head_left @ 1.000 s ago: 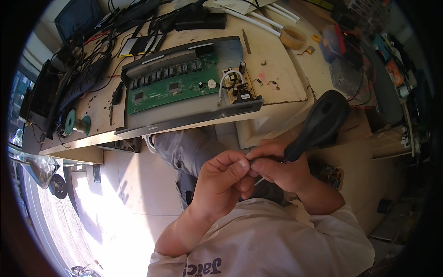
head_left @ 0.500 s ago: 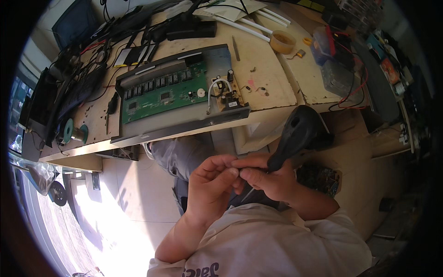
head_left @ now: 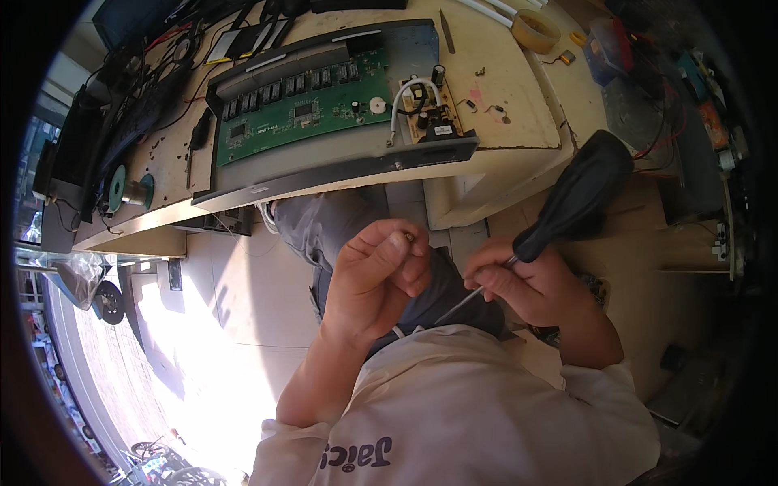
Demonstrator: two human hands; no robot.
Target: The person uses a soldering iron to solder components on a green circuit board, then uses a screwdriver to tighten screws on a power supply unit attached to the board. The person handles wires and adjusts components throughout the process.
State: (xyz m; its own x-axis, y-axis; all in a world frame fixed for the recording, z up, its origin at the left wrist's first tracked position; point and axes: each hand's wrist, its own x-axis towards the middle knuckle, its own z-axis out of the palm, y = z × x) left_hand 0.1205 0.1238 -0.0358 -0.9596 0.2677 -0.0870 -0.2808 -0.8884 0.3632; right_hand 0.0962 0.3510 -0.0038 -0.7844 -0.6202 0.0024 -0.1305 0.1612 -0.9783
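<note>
My left hand (head_left: 377, 279) is closed, pinching a tiny dark metal piece (head_left: 408, 237), perhaps a screw, between thumb and fingertip. To its right, my right hand (head_left: 527, 285) grips the thin metal shaft of a screwdriver (head_left: 574, 198). The black handle points up and to the right, and the shaft runs down toward my lap. Both hands are over my legs, in front of the bench. Beyond them, an open metal case (head_left: 324, 174) lies at the bench edge, holding a green circuit board (head_left: 284, 134) and a small tan power board (head_left: 429, 117).
At the bench's left are a solder spool (head_left: 130, 190) and a small black screwdriver (head_left: 199, 134). Loose small components (head_left: 486, 105) lie right of the case. Further right are a round amber container (head_left: 535, 31) and a blue-red box (head_left: 608, 50). Cables crowd the far left.
My hands, together before, have moved apart, the right one going right with the screwdriver. The small piece now shows in my left fingertips. The view has shifted, so the bench sits higher.
</note>
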